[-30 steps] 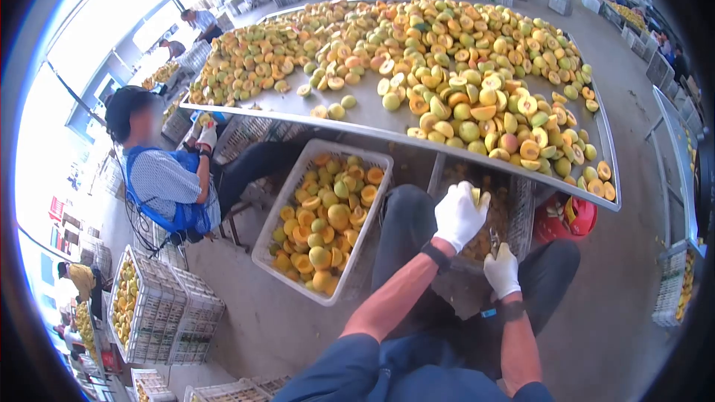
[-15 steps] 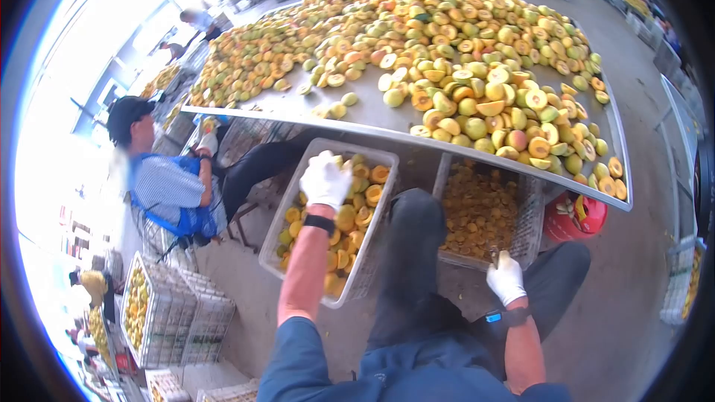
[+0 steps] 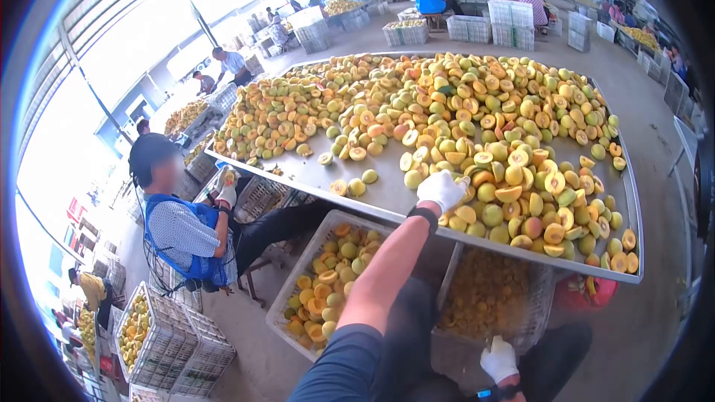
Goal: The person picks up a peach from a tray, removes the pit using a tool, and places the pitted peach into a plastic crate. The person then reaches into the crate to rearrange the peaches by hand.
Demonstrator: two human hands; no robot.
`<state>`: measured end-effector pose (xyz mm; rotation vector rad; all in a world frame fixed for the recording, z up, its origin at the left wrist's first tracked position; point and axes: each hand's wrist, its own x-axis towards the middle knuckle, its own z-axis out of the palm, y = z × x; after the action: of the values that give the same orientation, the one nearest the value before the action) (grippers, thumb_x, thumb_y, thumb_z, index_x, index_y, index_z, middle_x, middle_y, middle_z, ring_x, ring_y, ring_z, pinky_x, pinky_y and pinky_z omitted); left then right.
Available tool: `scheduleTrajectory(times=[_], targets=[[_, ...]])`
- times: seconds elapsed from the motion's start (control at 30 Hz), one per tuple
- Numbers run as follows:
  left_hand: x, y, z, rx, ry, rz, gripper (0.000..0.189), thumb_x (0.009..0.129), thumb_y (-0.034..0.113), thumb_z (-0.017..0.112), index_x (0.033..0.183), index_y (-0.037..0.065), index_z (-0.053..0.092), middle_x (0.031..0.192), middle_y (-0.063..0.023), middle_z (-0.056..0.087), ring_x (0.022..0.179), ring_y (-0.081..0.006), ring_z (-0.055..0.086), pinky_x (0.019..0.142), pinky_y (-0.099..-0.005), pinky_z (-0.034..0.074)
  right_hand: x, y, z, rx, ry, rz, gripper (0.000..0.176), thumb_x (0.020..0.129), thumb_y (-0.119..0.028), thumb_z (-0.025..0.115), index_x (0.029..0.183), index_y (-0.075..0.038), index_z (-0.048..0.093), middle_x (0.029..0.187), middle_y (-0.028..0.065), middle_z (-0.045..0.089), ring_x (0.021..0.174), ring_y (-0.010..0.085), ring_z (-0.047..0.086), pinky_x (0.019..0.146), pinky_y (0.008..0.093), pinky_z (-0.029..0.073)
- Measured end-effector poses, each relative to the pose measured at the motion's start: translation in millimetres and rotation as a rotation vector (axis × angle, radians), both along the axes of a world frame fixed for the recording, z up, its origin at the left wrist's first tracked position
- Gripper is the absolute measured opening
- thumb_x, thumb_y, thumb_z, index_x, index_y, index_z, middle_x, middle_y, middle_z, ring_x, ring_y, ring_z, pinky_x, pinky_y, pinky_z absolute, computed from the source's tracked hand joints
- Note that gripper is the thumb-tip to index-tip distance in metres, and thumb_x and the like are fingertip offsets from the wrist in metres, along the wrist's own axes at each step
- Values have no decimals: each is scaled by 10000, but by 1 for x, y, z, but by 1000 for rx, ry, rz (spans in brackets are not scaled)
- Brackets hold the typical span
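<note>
My left hand (image 3: 442, 190), in a white glove, reaches over the near edge of the metal table to the heap of halved yellow-green peaches (image 3: 514, 175). Its fingers curl down around a peach half (image 3: 463, 182) at the front of the heap. Low in the view, my right hand (image 3: 499, 361), also gloved, is closed by my knee on a small metal tool (image 3: 489, 341), mostly hidden in the fist. Just beyond it stands a crate (image 3: 544, 305) of small brownish-orange pieces. Left of my leg, a white crate (image 3: 279, 311) holds peach halves.
A seated person in a blue vest (image 3: 182, 227) works at the left, one gloved hand at the table's corner. Stacked crates (image 3: 160, 342) of fruit stand at lower left. A red bucket (image 3: 588, 292) sits under the table's right end. Other people and tables fill the background.
My left hand has moved from the crate of peach halves up and right to the heap on the table. My view has tilted up; my right hand stays near my knee.
</note>
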<state>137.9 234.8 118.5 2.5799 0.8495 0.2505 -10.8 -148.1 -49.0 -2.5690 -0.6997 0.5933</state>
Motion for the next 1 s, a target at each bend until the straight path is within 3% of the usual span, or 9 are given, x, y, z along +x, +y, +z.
scheduleTrajectory(times=[0.2, 0.43, 0.57, 0.67, 0.73, 0.77, 0.8, 0.93, 1.0], targets=[[35, 0, -16, -129, 249, 46, 465, 839, 485, 583, 1047, 97, 730, 1052, -151, 715, 1008, -304, 679, 864, -394, 527, 3, -4, -12, 4, -16, 12, 253, 772, -174, 621, 925, 14, 548, 766, 279, 644, 769, 466, 641, 715, 547, 510], [18, -27, -28, 198, -6, -111, 443, 782, 440, 706, 948, 36, 634, 892, -169, 704, 856, -340, 692, 751, -439, 537, 0, 6, 4, 53, 33, 17, 256, 770, -186, 630, 914, 6, 541, 761, 265, 646, 757, 457, 642, 698, 545, 508], [10, -40, -23, 239, -161, -124, 458, 764, 396, 744, 985, 35, 570, 917, -176, 693, 841, -342, 693, 742, -437, 550, -6, -3, 8, 97, -69, 11, 230, 782, -198, 638, 884, -11, 551, 762, 251, 654, 728, 433, 652, 668, 534, 518], [-13, -57, -4, -94, -398, -9, 494, 728, 395, 776, 940, -11, 592, 881, -213, 678, 799, -366, 678, 776, -453, 522, -9, -7, 12, 280, -190, -40, 146, 776, -119, 628, 844, -25, 539, 697, 242, 624, 674, 450, 622, 609, 559, 491], [-42, -68, 3, -820, -513, -91, 352, 788, 263, 746, 960, 4, 582, 765, -107, 640, 536, -170, 581, 504, -324, 485, -8, -8, 30, 376, -131, -61, 149, 788, -113, 631, 847, -16, 535, 710, 260, 614, 699, 472, 605, 622, 564, 472], [-62, -81, 0, -1041, -576, -71, 256, 837, 207, 699, 977, 41, 565, 715, -63, 594, 458, -98, 504, 396, -232, 377, -7, -8, 35, 407, -93, -84, 160, 801, -127, 634, 855, -15, 534, 724, 263, 612, 721, 474, 600, 631, 550, 468], [-85, -100, 6, -1224, -596, -47, 209, 873, 206, 645, 983, 57, 547, 672, -58, 563, 425, -79, 439, 367, -212, 317, -7, -8, 46, 457, -48, -104, 161, 815, -132, 632, 871, -16, 534, 738, 260, 613, 733, 470, 599, 636, 540, 464], [-168, -150, -25, -1733, -513, -30, 381, 919, 313, 510, 1132, 14, 613, 711, -77, 582, 448, -109, 433, 407, -235, 314, -17, -2, 98, 594, -92, -153, 175, 833, -104, 627, 951, -9, 540, 769, 260, 616, 758, 466, 602, 637, 527, 465], [-191, -169, -57, -1846, -524, 30, 458, 907, 335, 485, 1174, -21, 594, 813, -134, 619, 464, -142, 445, 416, -246, 330, -26, 1, 116, 639, -73, -120, 175, 837, -104, 628, 941, -7, 526, 777, 256, 610, 761, 467, 600, 640, 523, 462]])
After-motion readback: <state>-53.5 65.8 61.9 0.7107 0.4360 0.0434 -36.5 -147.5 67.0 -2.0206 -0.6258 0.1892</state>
